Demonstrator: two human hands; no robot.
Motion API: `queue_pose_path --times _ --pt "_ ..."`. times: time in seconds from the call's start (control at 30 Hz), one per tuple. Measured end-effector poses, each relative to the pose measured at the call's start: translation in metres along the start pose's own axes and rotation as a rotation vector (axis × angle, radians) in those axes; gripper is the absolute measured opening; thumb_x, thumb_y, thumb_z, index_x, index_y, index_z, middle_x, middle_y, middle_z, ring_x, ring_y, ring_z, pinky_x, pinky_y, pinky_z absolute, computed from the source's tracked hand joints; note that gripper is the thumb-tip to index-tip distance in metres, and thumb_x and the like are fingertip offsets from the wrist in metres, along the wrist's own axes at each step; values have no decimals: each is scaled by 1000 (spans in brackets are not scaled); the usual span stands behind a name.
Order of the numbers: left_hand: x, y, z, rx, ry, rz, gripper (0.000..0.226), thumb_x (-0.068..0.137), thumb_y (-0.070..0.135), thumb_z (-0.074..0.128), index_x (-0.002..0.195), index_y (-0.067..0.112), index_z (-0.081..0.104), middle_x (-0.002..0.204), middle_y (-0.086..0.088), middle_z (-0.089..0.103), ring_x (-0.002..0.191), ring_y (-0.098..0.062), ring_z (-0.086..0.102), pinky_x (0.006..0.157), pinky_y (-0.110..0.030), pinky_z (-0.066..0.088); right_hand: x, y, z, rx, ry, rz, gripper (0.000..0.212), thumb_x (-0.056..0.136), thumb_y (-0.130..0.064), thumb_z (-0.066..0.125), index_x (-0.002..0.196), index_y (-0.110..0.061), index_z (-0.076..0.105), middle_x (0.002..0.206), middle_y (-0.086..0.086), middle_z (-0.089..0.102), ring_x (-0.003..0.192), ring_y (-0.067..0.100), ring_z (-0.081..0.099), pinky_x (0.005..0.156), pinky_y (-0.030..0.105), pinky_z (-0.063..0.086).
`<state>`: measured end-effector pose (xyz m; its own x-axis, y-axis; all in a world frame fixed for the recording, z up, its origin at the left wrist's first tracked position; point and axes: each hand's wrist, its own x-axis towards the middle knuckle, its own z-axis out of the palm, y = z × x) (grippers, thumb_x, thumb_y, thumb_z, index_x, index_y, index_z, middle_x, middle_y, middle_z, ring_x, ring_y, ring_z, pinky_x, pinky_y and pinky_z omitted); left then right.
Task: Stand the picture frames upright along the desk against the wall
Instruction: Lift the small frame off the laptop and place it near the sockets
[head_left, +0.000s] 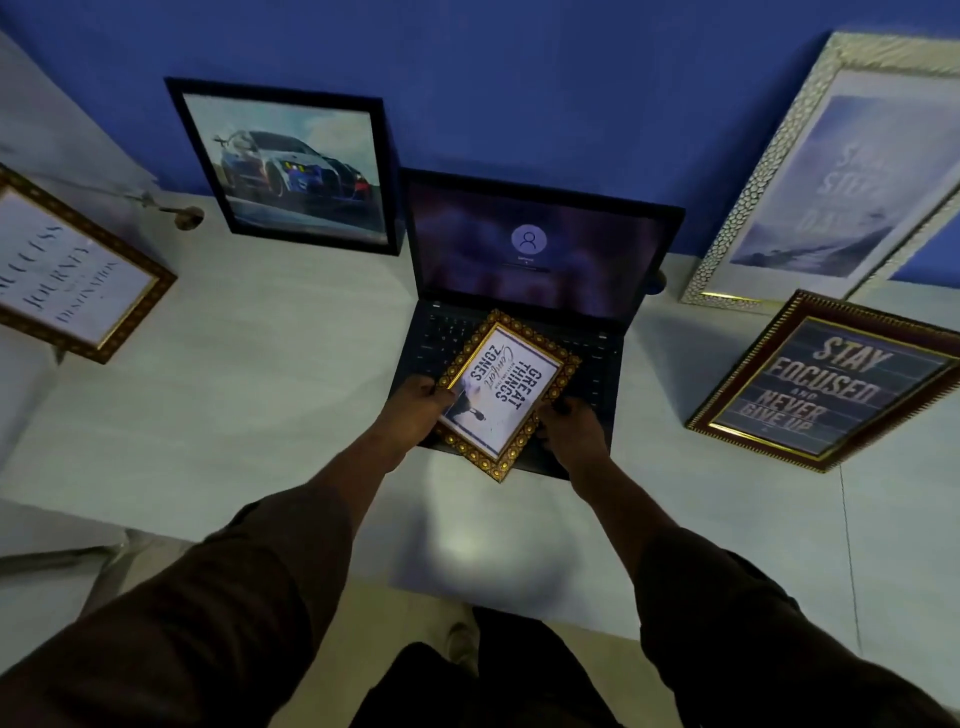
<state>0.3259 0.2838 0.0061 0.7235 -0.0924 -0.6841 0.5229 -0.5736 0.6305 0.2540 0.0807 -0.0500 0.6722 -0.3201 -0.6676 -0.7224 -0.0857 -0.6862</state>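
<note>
Both my left hand and right hand closed on small gold frame over laptop; next: stand it against wall, centre frame.

Left hand: centre frame, fingers curled in a grip. Right hand: just right, likewise gripping. Both forearms extended, dark-sleeved.

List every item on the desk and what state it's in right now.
Small gold frame: tilted over the keyboard, held by left hand and right hand.
Laptop: open, login screen lit.
Car picture: upright against the wall.
White textured frame: leaning on the wall.
Stay Focused frame: propped, tilted.
Success frame: tilted.
</note>
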Motion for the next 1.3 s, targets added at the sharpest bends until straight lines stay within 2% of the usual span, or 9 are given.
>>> queue_pose_path --times 0.1,0.2,0.43,0.6,0.73,0.87,0.97,1.1,1.3 --pt "7 0 2 -36 30 -31 39 91 47 61 115 16 60 110 -3 62 101 -22 59 88 -35 48 3 -3 2 118 -39 -21 39 91 -32 66 127 -18 57 120 4 68 110 26 65 97 54 55" --pt "8 -7 -5 -7 34 -68 53 82 59 64 117 20 57 117 -4 65 107 -25 62 98 -40 50 -7 -18 0 252 -101 -71 25 97 -15 63 121 -13 57 119 3 70 110 25 68 92 48 59" --pt "-4 -2 -71 -82 375 119 52 91 37 66 136 15 50 135 -11 60 123 -29 58 104 -42 47 -25 -75 8 79 -300 -309 19 99 -10 59 117 -7 66 111 12 76 97 22 74 81 35 61" --pt "-33 -15 -139 -41 259 273 20 97 32 56 109 20 68 107 -1 73 98 -22 67 82 -32 51 -48 -128 43 -134 -454 -481 21 101 -19 57 113 -11 72 102 13 77 84 20 69 76 34 55" --pt "-57 -44 -179 -154 157 275 25 102 30 51 93 16 68 80 -4 73 69 -19 66 63 -32 51 -66 -160 83 -240 -499 -561 21 99 -21 61 109 -8 73 100 19 77 86 30 73 78 41 56" --pt "-76 -83 -216 -316 221 275 26 103 26 49 87 14 64 76 -7 72 64 -22 64 59 -33 51 -83 -186 121 -247 -423 -570 19 96 -17 66 104 -3 75 96 9 78 82 12 71 80 32 55" --pt "-86 -115 -252 -542 296 250 24 103 22 49 88 13 65 84 -10 76 74 -28 69 68 -37 53 -98 -200 155 -148 -386 -473 26 98 -28 63 103 -4 73 90 10 72 72 11 67 68 25 55" --pt "-95 -140 -287 -776 287 249 25 103 22 49 93 11 69 92 -9 79 85 -29 74 80 -43 55 -118 -201 207 129 -369 -295 41 101 -42 55 114 -8 71 93 8 76 87 25 68 81 34 53" --pt "-98 -157 -327 -978 -63 79 76 95 71 28 135 16 62 131 -15 67 121 -35 64 106 -55 46 -144 -210 277 214 -228 -219 46 101 -51 49 106 -13 76 97 11 80 88 31 77 81 43 62"
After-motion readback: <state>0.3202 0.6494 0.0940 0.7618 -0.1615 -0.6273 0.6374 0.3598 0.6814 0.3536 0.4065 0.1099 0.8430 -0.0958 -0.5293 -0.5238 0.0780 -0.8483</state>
